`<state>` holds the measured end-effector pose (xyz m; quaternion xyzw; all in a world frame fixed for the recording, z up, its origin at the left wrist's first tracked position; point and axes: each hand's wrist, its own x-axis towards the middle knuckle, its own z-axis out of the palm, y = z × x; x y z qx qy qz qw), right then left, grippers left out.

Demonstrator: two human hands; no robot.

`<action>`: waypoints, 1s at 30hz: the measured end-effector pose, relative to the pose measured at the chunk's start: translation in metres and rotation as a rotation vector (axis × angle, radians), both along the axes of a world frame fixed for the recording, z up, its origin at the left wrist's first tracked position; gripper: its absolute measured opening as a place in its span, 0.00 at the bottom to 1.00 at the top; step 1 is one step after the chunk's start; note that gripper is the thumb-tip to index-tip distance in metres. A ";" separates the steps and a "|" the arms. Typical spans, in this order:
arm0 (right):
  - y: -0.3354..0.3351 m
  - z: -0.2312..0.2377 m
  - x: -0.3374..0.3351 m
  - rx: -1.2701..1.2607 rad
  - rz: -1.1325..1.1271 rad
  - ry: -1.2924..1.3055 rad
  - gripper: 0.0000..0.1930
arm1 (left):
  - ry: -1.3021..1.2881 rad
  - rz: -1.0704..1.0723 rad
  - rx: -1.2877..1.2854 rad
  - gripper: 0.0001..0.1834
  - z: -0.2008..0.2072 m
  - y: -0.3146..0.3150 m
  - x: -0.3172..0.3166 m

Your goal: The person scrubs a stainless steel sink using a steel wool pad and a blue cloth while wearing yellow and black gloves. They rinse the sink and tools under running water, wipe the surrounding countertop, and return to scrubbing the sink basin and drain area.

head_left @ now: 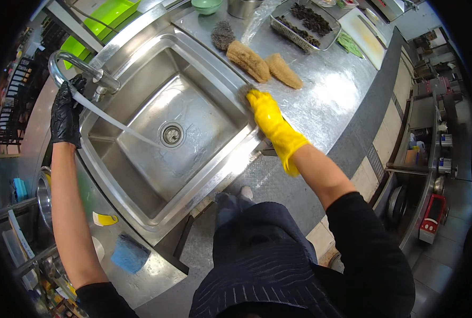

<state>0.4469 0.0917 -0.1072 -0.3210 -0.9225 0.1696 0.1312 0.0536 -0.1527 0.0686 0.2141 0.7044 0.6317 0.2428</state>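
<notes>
- The brushed stainless-steel worktop (320, 100) spreads right of the sink to a long slanting edge beside the grey floor (278, 180); a broad wet stretch of it lies between the tan pads and that edge. A narrower part flanks the sink on the lower left.
- The deep rectangular steel sink (193, 153) has rounded corners and a raised rim; its open interior gives wide room between the two grips.
- At the worktop's far right side, a white rectangular cutting board (365, 40) lies close to the edge, next to a shallow perforated metal tray (288, 36) bearing dark wrinkled pieces (315, 20).
- The right grip, a hand in a yellow rubber glove (270, 119), is at the sink's right corner, fingers bunched on a scouring pad.
- The left grip, a hand in a black glove (66, 114), is beyond the sink's left rim, curled around the outlet end of the faucet.
- The curved chrome faucet (106, 80) stands at the sink's upper-left corner; its water stream (116, 124) slants down near the round drain (171, 134).
- Two tan fibrous pads (248, 61) lie just beyond the right grip, near the rim.
- The small grey wire scouring pad (245, 91) is under the right fingertips, at the rim, partly hidden.
</notes>
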 end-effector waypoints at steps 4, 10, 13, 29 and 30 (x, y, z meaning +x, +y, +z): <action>-0.030 0.002 0.062 0.113 -0.017 0.021 0.14 | 0.006 0.032 -0.043 0.21 -0.003 -0.007 -0.011; -0.082 -0.023 0.074 -0.313 -0.278 0.251 0.15 | 0.033 0.048 -0.110 0.22 0.000 0.005 0.000; -0.145 0.003 0.040 -0.585 -0.194 0.179 0.15 | 0.043 0.092 -0.166 0.22 0.002 0.004 0.006; -0.077 0.056 0.021 0.109 0.187 -0.157 0.15 | 0.089 0.190 -0.110 0.19 0.003 0.006 -0.008; -0.081 0.012 0.031 -0.006 0.073 0.134 0.09 | 0.085 0.158 -0.076 0.18 0.005 0.021 0.006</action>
